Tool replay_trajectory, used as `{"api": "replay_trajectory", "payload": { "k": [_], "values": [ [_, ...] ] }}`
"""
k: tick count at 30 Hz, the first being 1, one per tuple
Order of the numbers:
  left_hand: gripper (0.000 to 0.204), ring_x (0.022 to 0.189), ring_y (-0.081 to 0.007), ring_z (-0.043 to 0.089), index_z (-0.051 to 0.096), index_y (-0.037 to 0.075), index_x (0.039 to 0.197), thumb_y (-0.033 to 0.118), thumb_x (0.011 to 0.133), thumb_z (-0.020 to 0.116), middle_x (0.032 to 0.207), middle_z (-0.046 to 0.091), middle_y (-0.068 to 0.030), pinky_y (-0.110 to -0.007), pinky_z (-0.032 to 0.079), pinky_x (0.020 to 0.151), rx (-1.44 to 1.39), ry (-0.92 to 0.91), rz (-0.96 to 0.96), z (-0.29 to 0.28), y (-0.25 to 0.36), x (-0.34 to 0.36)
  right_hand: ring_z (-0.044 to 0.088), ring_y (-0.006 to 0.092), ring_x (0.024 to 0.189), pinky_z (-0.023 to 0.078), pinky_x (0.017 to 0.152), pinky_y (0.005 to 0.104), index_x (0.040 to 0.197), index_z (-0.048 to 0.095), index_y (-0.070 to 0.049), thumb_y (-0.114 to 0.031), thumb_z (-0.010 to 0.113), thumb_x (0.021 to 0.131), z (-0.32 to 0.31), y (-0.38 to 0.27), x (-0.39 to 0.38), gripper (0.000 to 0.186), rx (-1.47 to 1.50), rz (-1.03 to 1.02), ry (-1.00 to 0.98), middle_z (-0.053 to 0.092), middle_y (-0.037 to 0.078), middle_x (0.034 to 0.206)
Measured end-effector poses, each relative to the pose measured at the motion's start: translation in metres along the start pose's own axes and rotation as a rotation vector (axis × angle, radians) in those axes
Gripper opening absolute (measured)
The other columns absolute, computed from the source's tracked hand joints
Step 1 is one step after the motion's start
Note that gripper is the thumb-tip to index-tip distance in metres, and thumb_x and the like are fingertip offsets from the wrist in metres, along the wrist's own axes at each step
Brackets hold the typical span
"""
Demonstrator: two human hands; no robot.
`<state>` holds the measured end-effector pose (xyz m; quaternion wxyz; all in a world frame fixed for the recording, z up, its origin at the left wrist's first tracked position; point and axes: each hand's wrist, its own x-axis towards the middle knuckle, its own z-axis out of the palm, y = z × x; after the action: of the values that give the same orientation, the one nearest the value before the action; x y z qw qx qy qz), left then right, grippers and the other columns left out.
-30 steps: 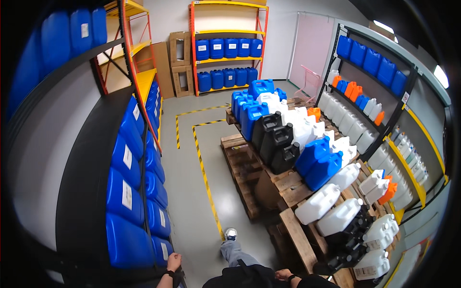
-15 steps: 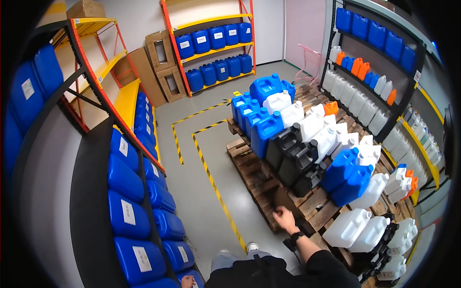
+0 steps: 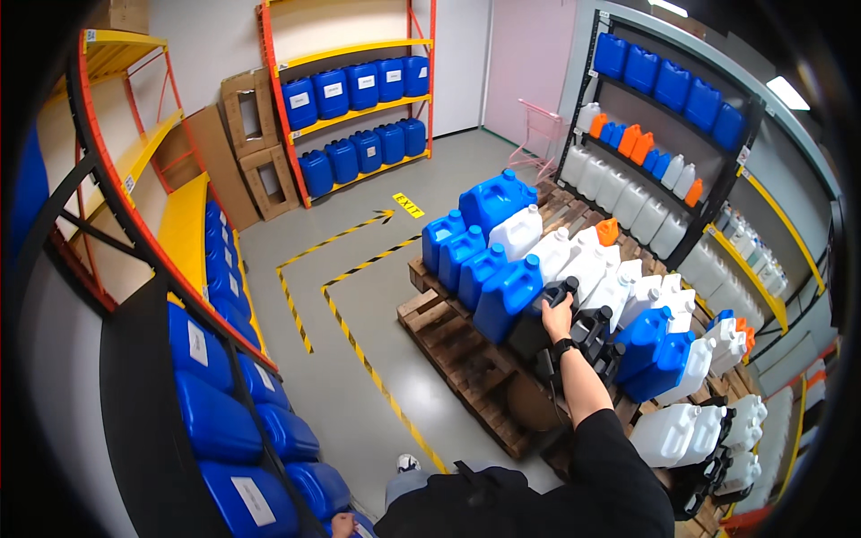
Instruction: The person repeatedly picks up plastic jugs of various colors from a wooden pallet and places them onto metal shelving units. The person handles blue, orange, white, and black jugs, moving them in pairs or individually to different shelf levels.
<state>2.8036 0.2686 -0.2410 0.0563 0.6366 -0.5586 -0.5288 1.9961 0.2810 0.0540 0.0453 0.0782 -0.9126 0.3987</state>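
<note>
My right hand (image 3: 558,318) is stretched out over the pallets, its fingers curled round the top handle of a black jerrycan (image 3: 529,337). The hand and forearm cover part of that can. More black jerrycans (image 3: 594,328) stand just right of my wrist. A blue jerrycan (image 3: 508,300) is close on its left, and white jerrycans (image 3: 585,273) are behind it. Low at the lower edge, my left hand (image 3: 343,525) shows in part, loosely closed, with no object visible in it. It is beside the blue drums (image 3: 317,489) on the left shelf.
Stacked wooden pallets (image 3: 462,363) jut out below the cans. Yellow-black floor tape (image 3: 375,377) runs along the aisle. A blue-drum rack (image 3: 356,111) stands at the back, with a black bottle shelf (image 3: 668,148) at the right. A pink metal frame (image 3: 538,134) leans near the door.
My right hand has moved up and forward from beside the pallet edge and taken hold of the black jerrycan's handle. The view has turned to the right. My left hand stays low.
</note>
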Motion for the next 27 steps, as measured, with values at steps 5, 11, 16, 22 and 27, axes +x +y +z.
{"api": "replay_trajectory", "payload": {
  "k": [5, 11, 16, 22, 27],
  "values": [
    [0.024, 0.057, -0.0186, 0.066, 0.067, -0.002, 0.088, 0.021, 0.09, 0.062, 0.067, 0.068, -0.0109, -0.033, 0.053, 0.055, 0.215, 0.036, 0.172, -0.04, 0.13, 0.118, 0.064, 0.0472, 0.098, 0.05, 0.089, 0.0515, 0.147, 0.028, -0.004, -0.023, 0.065, 0.081, 0.012, 0.007, -0.009, 0.078, -0.057, -0.022, 0.128, 0.065, 0.032, 0.104],
    [0.031, 0.094, -0.0405, 0.065, 0.068, 0.004, 0.099, 0.033, 0.091, 0.06, 0.098, 0.07, -0.0186, -0.048, 0.052, 0.08, 0.554, -0.091, 0.469, -0.007, 0.387, 0.156, 0.063, 0.0472, 0.103, 0.05, 0.091, 0.051, 0.147, 0.027, -0.006, -0.022, 0.067, 0.08, -0.009, -0.025, -0.023, 0.079, -0.119, 0.049, 0.022, 0.064, 0.032, 0.11],
    [0.024, 0.093, -0.037, 0.066, 0.065, 0.009, 0.106, 0.028, 0.094, 0.056, 0.097, 0.07, -0.0143, -0.046, 0.052, 0.078, 0.583, -0.243, 0.895, 0.073, 0.584, 0.147, 0.065, 0.0474, 0.092, 0.052, 0.083, 0.0534, 0.145, 0.024, -0.007, -0.017, 0.066, 0.081, -0.002, -0.026, -0.01, 0.078, -0.129, 0.083, -0.009, 0.066, 0.031, 0.096],
    [0.02, 0.091, -0.0347, 0.066, 0.06, 0.01, 0.107, 0.026, 0.094, 0.057, 0.095, 0.069, -0.0114, -0.046, 0.052, 0.075, 0.623, -0.434, 1.281, 0.189, 0.753, 0.102, 0.064, 0.0507, 0.091, 0.05, 0.081, 0.056, 0.147, 0.024, -0.016, -0.017, 0.059, 0.088, 0.013, -0.022, -0.004, 0.069, 0.002, 0.164, 0.037, 0.066, 0.032, 0.096],
    [0.042, 0.089, -0.0372, 0.066, 0.049, 0.006, 0.124, 0.033, 0.093, 0.061, 0.1, 0.066, -0.0167, -0.048, 0.052, 0.075, 0.761, -0.348, 1.438, 0.268, 0.796, 0.108, 0.063, 0.0493, 0.094, 0.049, 0.08, 0.0544, 0.142, 0.035, -0.015, -0.01, 0.059, 0.084, 0.021, -0.031, -0.03, 0.063, 0.241, 0.033, 0.174, 0.066, 0.029, 0.1]
  ]
}}
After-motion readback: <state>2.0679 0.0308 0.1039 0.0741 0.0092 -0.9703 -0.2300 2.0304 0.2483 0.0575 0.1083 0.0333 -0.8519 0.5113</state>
